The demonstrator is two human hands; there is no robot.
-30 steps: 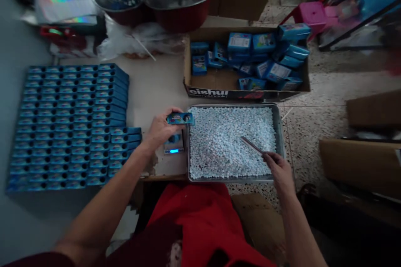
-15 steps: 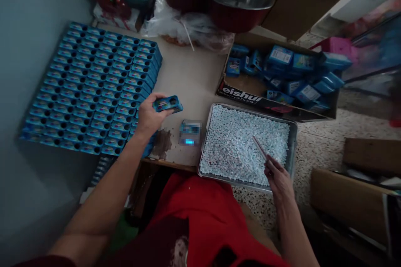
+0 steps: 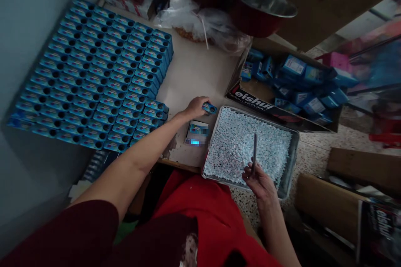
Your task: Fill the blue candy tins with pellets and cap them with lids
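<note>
in the head view, we see our left hand [image 3: 196,107] closed around one end of a small blue box [image 3: 209,108], held just left of the tray [image 3: 290,171]. our right hand [image 3: 258,181] pinches a slim, dark tool [image 3: 255,146], its far tip over the white pellets [image 3: 241,133] (whether it carries any, we cannot tell). we judge the step in hand to be bringing box and tool together near the tray; the next move would call for a steady left grip and a level tool.

nearer to us than the left hand sits a small device with a lit display [image 3: 194,142], a tight neighbour. ahead of that hand, the bare table [image 3: 197,66] gives open room; to its left stand rows of blue boxes [image 3: 100,71], whose edge we would not brush. beyond the right hand, the carton [image 3: 250,102] borders the tray's far rim, so sideways room looks narrow there.
</note>
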